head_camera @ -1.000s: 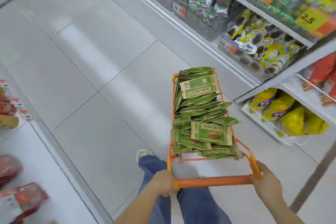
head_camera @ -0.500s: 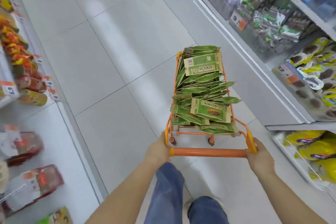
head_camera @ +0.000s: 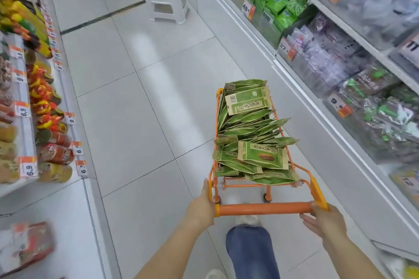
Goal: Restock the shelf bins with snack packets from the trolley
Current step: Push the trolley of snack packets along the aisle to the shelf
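**Loaded trolley in the snack aisle, both hands at the handle**

I see an orange trolley (head_camera: 267,188) standing on the pale tiled floor (head_camera: 140,102) of a shop aisle, its basket heaped above the rim with green snack packets (head_camera: 249,133). One packet lies flat on top at the far end of the trolley, another flat on top at the near end, showing a brown nut on its front.

My left hand (head_camera: 200,207) sits at the left end of the trolley's handle bar (head_camera: 263,208), palm against the frame corner; I cannot tell how far its fingers curl round the bar. My right hand (head_camera: 324,222) meets the right end of the bar, thumb lying along it and fingers stretched loosely beneath, not wrapped round it.

To the right of the trolley run shelf bins (head_camera: 301,56) with orange price tags, holding green, purple and dark packets. To the left of the trolley, well apart from it, stands a shelf (head_camera: 25,133) of red and yellow packets. Beyond the trolley, further up the aisle, is a white step stool (head_camera: 166,1) with a red top. Just below the handle bar are a leg in blue jeans (head_camera: 251,253) and a white shoe (head_camera: 248,219).
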Demonstrator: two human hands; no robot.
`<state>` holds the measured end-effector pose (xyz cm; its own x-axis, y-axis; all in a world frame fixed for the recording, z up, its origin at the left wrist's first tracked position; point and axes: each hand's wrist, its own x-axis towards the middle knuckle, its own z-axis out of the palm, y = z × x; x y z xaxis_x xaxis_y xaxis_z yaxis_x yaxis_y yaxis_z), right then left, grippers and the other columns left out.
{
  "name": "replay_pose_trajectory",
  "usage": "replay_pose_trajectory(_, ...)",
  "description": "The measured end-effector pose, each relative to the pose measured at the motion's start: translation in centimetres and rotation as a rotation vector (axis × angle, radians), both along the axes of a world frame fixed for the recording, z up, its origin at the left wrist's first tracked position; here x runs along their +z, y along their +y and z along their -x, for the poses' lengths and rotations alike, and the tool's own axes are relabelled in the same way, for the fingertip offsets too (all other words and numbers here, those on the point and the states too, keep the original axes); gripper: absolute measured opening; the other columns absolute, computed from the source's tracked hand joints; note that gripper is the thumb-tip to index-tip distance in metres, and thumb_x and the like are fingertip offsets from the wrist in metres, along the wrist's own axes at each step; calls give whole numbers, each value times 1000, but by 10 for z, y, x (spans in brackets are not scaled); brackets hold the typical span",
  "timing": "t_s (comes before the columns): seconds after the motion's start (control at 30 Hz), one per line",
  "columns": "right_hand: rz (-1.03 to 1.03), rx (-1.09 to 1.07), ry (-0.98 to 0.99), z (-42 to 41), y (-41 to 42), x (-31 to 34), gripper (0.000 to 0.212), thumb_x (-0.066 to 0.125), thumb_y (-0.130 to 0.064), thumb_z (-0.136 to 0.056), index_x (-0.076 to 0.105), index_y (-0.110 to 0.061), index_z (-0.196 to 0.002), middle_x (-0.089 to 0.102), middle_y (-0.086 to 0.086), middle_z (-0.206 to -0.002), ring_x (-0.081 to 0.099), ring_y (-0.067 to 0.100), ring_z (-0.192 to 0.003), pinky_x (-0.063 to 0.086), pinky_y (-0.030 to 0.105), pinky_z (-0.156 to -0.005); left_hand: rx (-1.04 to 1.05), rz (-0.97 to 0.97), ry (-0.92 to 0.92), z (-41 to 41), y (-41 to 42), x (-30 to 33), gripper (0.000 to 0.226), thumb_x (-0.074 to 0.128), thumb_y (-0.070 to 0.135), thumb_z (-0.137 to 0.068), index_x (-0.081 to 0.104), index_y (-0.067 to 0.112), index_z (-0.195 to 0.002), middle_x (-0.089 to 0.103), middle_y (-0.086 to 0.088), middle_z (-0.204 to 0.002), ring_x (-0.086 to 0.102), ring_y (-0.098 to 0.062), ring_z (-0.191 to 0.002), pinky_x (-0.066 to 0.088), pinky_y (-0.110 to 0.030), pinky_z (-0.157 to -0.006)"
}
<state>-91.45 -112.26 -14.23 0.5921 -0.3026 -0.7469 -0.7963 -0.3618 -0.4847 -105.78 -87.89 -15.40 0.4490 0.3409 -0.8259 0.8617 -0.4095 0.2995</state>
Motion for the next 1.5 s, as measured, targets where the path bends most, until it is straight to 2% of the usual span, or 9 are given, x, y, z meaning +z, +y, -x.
replay_pose_trajectory(0.2,-45,109,-7,-93,80,2,22,45,-19,-100,51,-9,-119,59,17,-112,66,34,-78,53,36,-67,166,47,-22,-74,74,-1,88,50,11,-95,-13,36,-150,58,-16,-108,67,-33,-89,58,-43,-78)
replay_pose_trajectory(0.43,-255,12,188,-167,204,1,35,54,-22,-98,51,-1,-127,63,19,-114,66,30,-88,52,38,-81,121,1,31,-173,179,3,98,57,6,-91,-16,31,-150,61,-17,-109,66,-31,-92,56,-41,-82)
replay_pose_trajectory(0.6,-346,84,306,-194,322,-3,33,58,-26,-96,53,-6,-121,62,18,-117,64,27,-95,52,36,-76,8,4,55,-230,245,0,102,60,8,-89,-23,19,-149,64,-15,-110,60,-23,-88,50,-31,-79)
replay_pose_trajectory(0.73,-249,7,287,-234,405,-1,19,50,-16,-99,49,-7,-115,59,22,-120,61,32,-93,49,39,-80,-31,154,16,-268,317,18,85,50,12,-96,-15,16,-151,59,-15,-126,59,-28,-112,43,-25,-86)
replay_pose_trajectory(0.87,-82,-87,221,-278,474,1,27,41,-3,-98,45,-3,-125,57,15,-91,56,31,-88,52,43,-84,-24,244,-22,-290,413,32,64,45,31,-99,12,21,-153,50,-10,-140,58,-29,-115,45,-38,-100)
replay_pose_trajectory(1.0,8,-124,167,-327,526,-1,26,42,3,-91,41,-8,-114,54,17,-97,56,27,-69,54,34,-52,-165,133,10,-332,509,33,60,41,32,-99,17,20,-153,52,-11,-138,57,-28,-117,45,-35,-99)
replay_pose_trajectory(1.13,28,-123,115,-377,567,-6,17,42,-3,-93,38,-10,-109,49,14,-93,55,34,-83,52,49,-73,-303,72,-49,-406,574,32,56,37,28,-101,18,22,-153,47,-10,-143,45,-27,-130,38,-30,-102)
replay_pose_trajectory(1.33,111,-79,111,-456,636,-10,19,43,-9,-93,43,-4,-111,52,15,-82,58,34,-70,55,49,-66,-314,78,-118,-517,660,23,61,40,25,-100,12,17,-154,23,-8,-157,30,-24,-141,28,-30,-110)
replay_pose_trajectory(1.5,216,-74,158,-505,696,-19,29,44,-11,-89,45,0,-116,60,23,-92,63,38,-69,57,55,-68,-276,-15,-89,-579,767,21,62,42,24,-100,13,13,-153,22,-9,-158,26,-23,-143,24,-30,-111)
